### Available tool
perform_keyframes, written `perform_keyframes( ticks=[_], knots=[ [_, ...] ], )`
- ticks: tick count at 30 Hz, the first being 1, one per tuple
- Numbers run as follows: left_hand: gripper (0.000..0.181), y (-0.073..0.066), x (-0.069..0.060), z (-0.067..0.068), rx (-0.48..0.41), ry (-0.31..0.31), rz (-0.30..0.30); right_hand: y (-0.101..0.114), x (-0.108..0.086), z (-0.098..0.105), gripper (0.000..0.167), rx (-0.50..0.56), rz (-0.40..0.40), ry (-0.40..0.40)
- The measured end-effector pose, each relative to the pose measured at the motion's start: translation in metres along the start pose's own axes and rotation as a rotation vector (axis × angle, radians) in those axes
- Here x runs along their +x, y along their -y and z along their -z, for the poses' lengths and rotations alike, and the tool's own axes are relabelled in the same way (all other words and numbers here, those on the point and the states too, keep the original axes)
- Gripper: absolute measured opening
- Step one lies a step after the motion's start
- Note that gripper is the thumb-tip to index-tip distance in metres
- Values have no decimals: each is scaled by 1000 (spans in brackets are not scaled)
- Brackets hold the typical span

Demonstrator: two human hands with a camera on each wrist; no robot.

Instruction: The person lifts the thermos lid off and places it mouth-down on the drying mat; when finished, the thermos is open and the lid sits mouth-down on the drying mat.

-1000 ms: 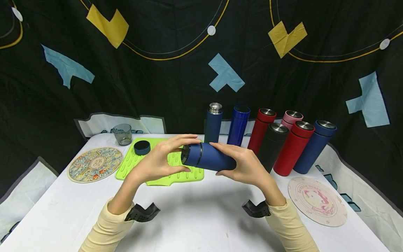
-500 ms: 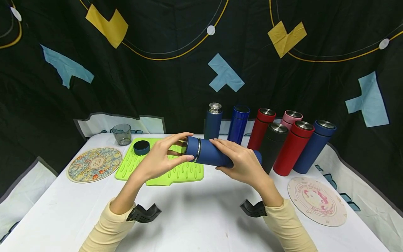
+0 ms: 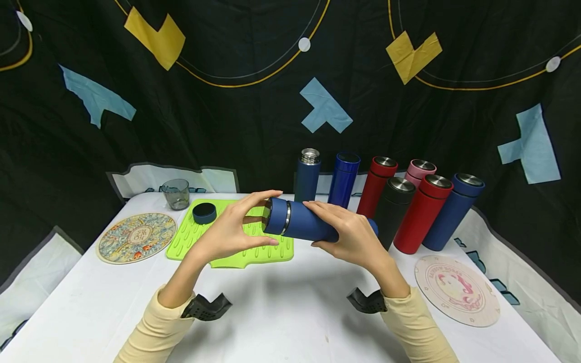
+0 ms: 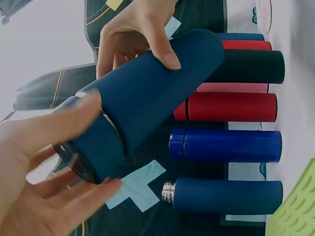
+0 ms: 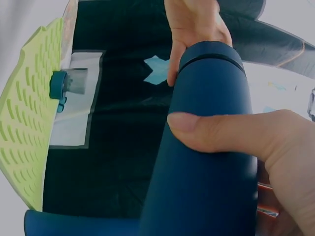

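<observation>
A matte dark blue vacuum flask (image 3: 308, 222) is held in the air above the table, lying nearly level. My right hand (image 3: 351, 234) grips its body, thumb across the near side in the right wrist view. The flask's lid (image 3: 275, 216) points left, with a shiny ring below it. Around that lid my left hand (image 3: 231, 229) is spread, its thumb lying just below and apart from the lid. Whether its upper fingers touch the lid, I cannot tell. In the left wrist view, the left thumb (image 4: 81, 115) is blurred in front of the lid.
Behind stand a lidless blue flask (image 3: 307, 179), a shiny blue flask (image 3: 344, 181), and several red, black, pink and blue ones. To the left are a green drying mat (image 3: 272, 252) bearing a loose lid (image 3: 204, 213), a glass (image 3: 176, 194) and a round mat (image 3: 136, 237). Another round mat (image 3: 458, 290) lies right.
The flask has turned, its base now showing past my right hand. My left thumb came onto the lid half a second ago and has since moved off it, downward.
</observation>
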State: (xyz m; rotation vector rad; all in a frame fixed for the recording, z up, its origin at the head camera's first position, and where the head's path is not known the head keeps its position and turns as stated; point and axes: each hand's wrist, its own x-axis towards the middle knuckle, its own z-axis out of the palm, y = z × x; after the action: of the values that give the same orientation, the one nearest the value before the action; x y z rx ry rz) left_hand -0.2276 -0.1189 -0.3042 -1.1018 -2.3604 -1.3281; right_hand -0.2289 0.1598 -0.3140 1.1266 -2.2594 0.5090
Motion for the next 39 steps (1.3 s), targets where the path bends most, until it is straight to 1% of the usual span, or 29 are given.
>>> perform_keyframes(
  ticks=[2, 3, 5, 6, 8, 13, 16, 18, 21, 24, 27, 31, 34, 39],
  knots=[
    [81, 1, 0, 1, -10, 0, -63, 0, 0, 1, 85, 22, -8, 3],
    [80, 1, 0, 1, -8, -6, -84, 0, 0, 1, 85, 29, -10, 4],
    [76, 2, 0, 1, -6, -19, -107, 0, 0, 1, 84, 37, -12, 7],
    [74, 2, -1, 2, -6, -25, -107, 0, 0, 1, 84, 36, -13, 8],
    [72, 2, -1, 2, -7, -33, -90, 0, 0, 0, 85, 26, -12, 6],
    [70, -1, -1, 2, 5, -61, 5, 1, 1, -1, 86, -19, 9, -23],
    [67, -3, 0, 3, 25, -99, 66, 1, 1, -1, 87, -49, 23, -45],
    [65, -5, -1, 5, 38, -128, 96, 1, 1, 0, 88, -71, 21, -60],
    [65, -5, -2, 10, 48, -159, 116, 0, 1, 1, 90, -80, -5, -74],
    [67, -3, -4, 16, 56, -167, 120, -2, 0, 2, 90, -42, -37, -69],
    [69, 1, -6, 23, 67, -169, 117, -3, 0, 1, 91, 29, -61, -64],
    [69, 11, -10, 32, 114, -182, 126, -9, 1, -5, 92, 138, -90, -81],
    [69, 22, -12, 38, 149, -180, 143, -17, 3, -13, 89, 202, -115, -106],
    [67, 47, -14, 43, 176, -145, 172, -29, 6, -29, 85, 258, -157, -151]
  ],
)
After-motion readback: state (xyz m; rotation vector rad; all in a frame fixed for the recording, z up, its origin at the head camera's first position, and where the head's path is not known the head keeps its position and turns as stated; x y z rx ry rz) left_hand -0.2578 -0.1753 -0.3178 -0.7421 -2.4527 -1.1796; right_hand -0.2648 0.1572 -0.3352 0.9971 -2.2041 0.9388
